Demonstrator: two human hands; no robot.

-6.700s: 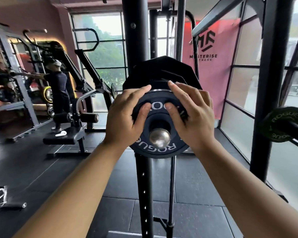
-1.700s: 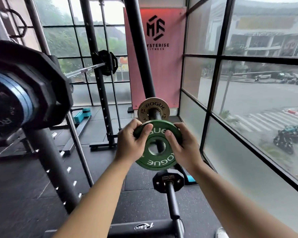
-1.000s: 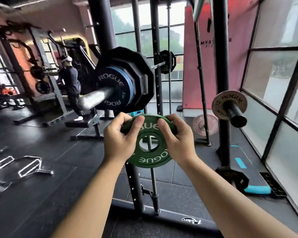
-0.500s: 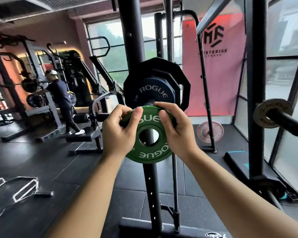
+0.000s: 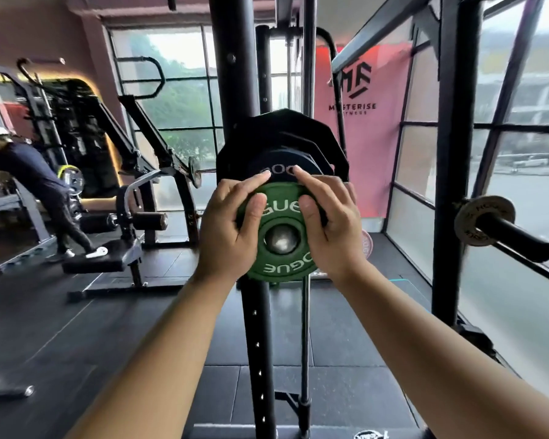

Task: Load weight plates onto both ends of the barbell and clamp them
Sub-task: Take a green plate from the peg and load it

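Barbell sleeve (image 5: 281, 239) carrying three plates, green Rogue plate (image 5: 279, 269) riding nearest its tip, dark Rogue plate (image 5: 281, 160) just behind, black many-sided plate (image 5: 267, 128) sitting farthest in.

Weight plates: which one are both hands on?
The green plate, threaded on the barbell end, left hand and right hand gripping its rim. The blue plate and black plate sit behind it.

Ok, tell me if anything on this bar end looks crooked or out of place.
Nothing stands out. The green plate sits face-on with the barbell end centred in its hole, in line with the darker plate behind; the left hand and right hand hold its rim.
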